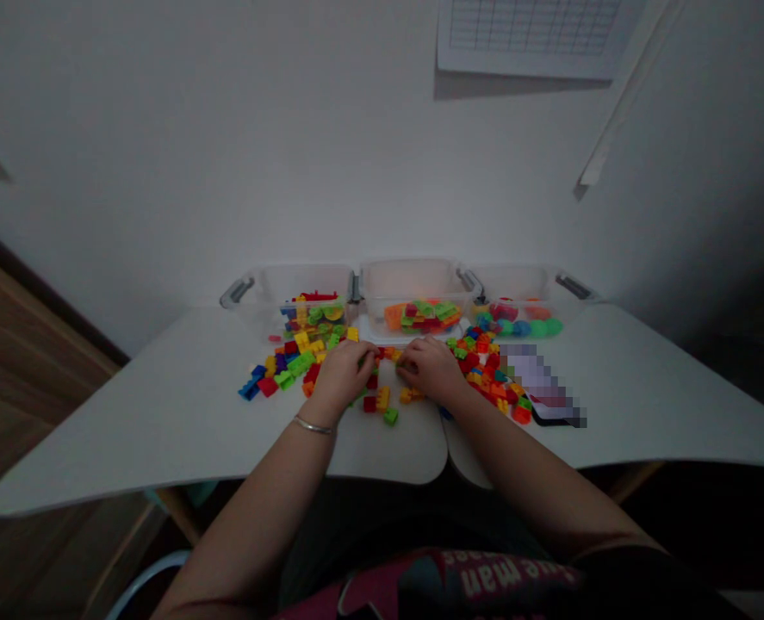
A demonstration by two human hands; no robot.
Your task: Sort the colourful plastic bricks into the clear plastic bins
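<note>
White table (142, 405): bricks (301, 363), bins (411, 280), phone (537, 379) around hands (346, 375).

At the frame's centre, the left hand (344, 375) and right hand (431, 367) partly hide toy bricks (382, 399); whether either grips one cannot be told. The phone (542, 387) right of centre is pixelated (its screen unreadable). The top edge crops the gridded sheet (530, 34), upper right, its marks too small to read; the bottom edge, the printed shirt (459, 585).
</note>
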